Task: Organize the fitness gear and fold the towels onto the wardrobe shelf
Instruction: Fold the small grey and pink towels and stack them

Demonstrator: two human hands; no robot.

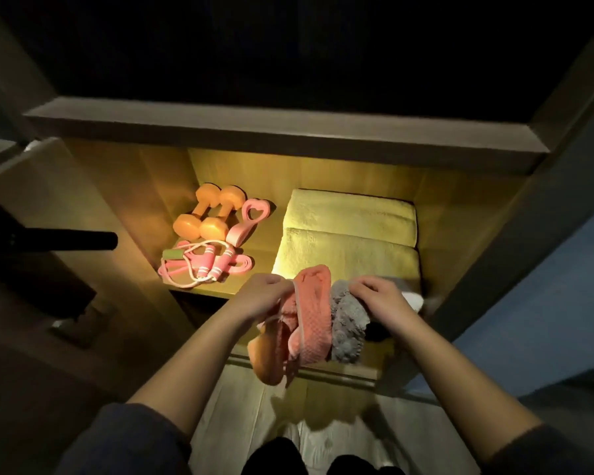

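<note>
- Midway through towel folding, with dumbbells [206,214] and jump rope [199,265] set left on the shelf [266,246].
- Gripping pink towel [314,323] with left hand [264,296], grey towel [347,323] with right hand [379,299], at the front edge.
- Next, likely: fold flat, stack by yellow towels [350,234].

A black cylindrical bar [66,240] juts in from the left edge, its rounded end pointing right. Below it a dark boxy shape [38,286] sits in shadow, possibly furniture; the light is too poor to tell. Pale plank flooring [234,416] runs along the bottom. A blue surface [546,303] fills the right side.
</note>
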